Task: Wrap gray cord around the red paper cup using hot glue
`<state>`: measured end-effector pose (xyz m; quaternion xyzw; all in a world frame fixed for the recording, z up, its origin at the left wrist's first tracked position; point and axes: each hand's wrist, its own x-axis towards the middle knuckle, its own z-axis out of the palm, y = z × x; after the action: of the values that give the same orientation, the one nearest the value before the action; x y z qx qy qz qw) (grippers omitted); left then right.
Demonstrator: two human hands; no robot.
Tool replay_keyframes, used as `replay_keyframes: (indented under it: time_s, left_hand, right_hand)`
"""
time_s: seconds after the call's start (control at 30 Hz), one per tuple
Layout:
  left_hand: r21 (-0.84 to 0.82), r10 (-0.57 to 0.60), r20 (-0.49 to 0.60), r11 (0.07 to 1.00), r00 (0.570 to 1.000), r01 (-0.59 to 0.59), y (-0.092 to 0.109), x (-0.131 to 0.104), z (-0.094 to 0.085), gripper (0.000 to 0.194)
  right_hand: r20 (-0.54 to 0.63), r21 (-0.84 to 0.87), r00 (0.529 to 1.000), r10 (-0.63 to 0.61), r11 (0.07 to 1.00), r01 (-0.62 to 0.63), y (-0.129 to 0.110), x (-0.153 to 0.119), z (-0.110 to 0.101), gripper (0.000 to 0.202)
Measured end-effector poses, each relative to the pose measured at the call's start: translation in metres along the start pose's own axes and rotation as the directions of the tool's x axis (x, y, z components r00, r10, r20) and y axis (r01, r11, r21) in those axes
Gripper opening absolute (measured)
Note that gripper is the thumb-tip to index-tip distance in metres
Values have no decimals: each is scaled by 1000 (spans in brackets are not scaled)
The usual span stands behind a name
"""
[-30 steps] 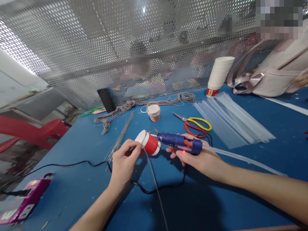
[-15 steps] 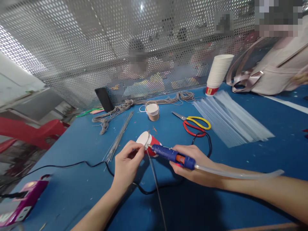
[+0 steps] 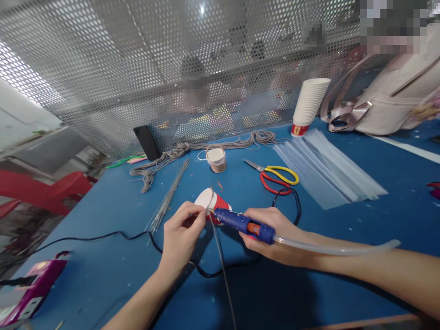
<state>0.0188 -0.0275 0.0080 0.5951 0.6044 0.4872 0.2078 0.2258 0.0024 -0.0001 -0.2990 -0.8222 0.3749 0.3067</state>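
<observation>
My left hand (image 3: 184,229) is closed in a pinch on a grey cord (image 3: 222,263) at the rim of a red and white paper cup (image 3: 223,203). The cup is tilted, its white round end (image 3: 205,198) turned to the upper left. Some cord runs along that rim, and the loose length trails down toward me. My right hand (image 3: 275,231) is wrapped around a blue hot glue gun (image 3: 237,220), with a clear glue stick (image 3: 319,246) poking out the back. The nozzle meets the cord beside my left fingertips; whether it touches them I cannot tell.
Beyond the cup stand a small cord-wrapped cup (image 3: 217,161) and scissors (image 3: 271,175). Clear glue sticks (image 3: 326,169), stacked cups (image 3: 311,105) and a bag (image 3: 388,105) are right. Thin wires (image 3: 170,197), a phone (image 3: 147,142), a black cable (image 3: 99,237) and a purple power strip (image 3: 41,286) lie left.
The glue gun has shifted slightly left, bringing its nozzle closer to my left fingertips and the cord. My left hand keeps its pinch. The background has shifted a little left in view.
</observation>
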Motion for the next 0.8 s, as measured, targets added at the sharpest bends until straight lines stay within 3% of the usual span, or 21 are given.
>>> replay_keyframes:
  time_s: [0.8]
  left_hand:
    - [-1, -7, 1, 1000, 1000, 7, 1, 0, 0, 14]
  right_hand:
    - [2, -66, 1000, -24, 998, 24, -2, -2, -2, 13]
